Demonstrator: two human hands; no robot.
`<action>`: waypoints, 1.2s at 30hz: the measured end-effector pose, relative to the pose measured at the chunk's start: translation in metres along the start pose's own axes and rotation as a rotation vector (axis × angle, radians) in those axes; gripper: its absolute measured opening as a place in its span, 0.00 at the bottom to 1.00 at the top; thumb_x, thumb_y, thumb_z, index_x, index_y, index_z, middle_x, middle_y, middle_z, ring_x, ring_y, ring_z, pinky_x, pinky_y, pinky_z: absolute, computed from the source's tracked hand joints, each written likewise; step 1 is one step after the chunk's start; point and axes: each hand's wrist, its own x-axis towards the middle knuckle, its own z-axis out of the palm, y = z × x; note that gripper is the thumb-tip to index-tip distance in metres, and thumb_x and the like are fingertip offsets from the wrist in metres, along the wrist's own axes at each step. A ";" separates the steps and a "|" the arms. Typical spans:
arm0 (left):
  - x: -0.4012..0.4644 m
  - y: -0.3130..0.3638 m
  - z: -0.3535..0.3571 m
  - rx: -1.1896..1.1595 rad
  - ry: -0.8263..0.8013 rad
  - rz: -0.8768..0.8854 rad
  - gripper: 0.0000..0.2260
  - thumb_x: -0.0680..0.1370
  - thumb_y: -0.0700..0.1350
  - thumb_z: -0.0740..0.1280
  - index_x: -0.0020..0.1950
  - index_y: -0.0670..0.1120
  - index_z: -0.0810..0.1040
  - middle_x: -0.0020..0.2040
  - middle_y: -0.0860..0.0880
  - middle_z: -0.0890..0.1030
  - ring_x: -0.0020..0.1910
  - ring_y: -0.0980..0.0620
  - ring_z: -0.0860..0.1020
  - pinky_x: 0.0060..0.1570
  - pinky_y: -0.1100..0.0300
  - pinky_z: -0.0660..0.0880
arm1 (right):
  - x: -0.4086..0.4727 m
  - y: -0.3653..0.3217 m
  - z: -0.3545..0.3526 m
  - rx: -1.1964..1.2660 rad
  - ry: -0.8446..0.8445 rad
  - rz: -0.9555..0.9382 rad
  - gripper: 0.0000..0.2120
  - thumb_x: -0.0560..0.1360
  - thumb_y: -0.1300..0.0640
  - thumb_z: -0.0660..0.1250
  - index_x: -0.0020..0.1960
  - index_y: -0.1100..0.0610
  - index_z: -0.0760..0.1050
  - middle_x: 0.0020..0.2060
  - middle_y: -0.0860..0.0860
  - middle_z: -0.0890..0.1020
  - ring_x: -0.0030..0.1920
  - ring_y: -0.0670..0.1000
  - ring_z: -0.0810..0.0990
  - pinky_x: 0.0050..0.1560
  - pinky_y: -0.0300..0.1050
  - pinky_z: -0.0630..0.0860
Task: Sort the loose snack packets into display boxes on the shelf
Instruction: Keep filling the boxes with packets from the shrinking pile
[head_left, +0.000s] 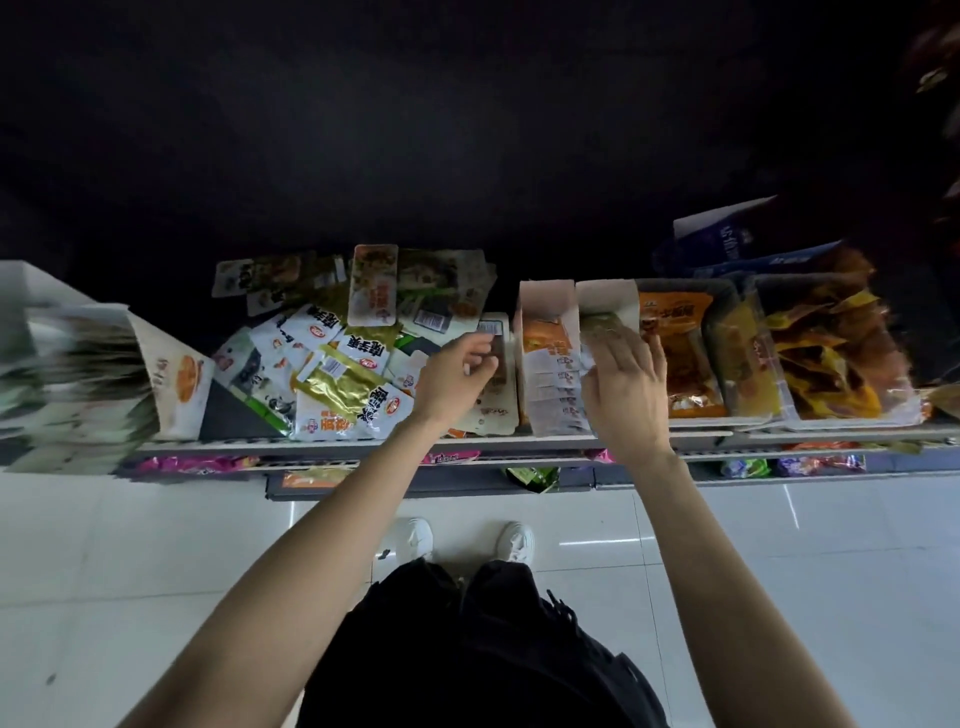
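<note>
Left hand (460, 364) pinches a pale flat snack packet (493, 382), long axis front-to-back, just left of the narrow cardboard display box (545, 306). Right hand (623, 384), fingers relaxed, rests in the neighbouring box.

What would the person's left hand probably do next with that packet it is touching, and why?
Probably lift that packet and carry it right, into the narrow display box. The left hand is pinching it at the edge of the loose pile, the box beside it holds similar packets, and the right hand rests at the next box.
</note>
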 end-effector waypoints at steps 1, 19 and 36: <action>-0.009 -0.010 -0.012 0.020 0.059 0.013 0.14 0.78 0.44 0.67 0.62 0.46 0.76 0.56 0.51 0.81 0.52 0.58 0.77 0.56 0.64 0.72 | -0.004 -0.016 0.000 0.059 0.070 -0.037 0.19 0.74 0.58 0.53 0.59 0.59 0.77 0.57 0.56 0.80 0.61 0.59 0.75 0.64 0.59 0.67; -0.018 -0.134 -0.144 1.028 -0.345 0.218 0.35 0.75 0.58 0.66 0.77 0.51 0.54 0.76 0.50 0.58 0.73 0.49 0.60 0.71 0.52 0.56 | 0.023 -0.199 0.112 0.481 -0.446 0.303 0.25 0.74 0.71 0.65 0.68 0.54 0.67 0.62 0.58 0.69 0.56 0.56 0.76 0.55 0.40 0.73; -0.013 -0.017 -0.155 0.064 -0.385 0.113 0.09 0.73 0.49 0.71 0.52 0.53 0.80 0.45 0.59 0.82 0.42 0.64 0.81 0.42 0.71 0.74 | 0.000 -0.128 0.007 1.186 -0.150 0.407 0.31 0.71 0.55 0.74 0.69 0.53 0.64 0.59 0.53 0.78 0.56 0.50 0.80 0.52 0.49 0.79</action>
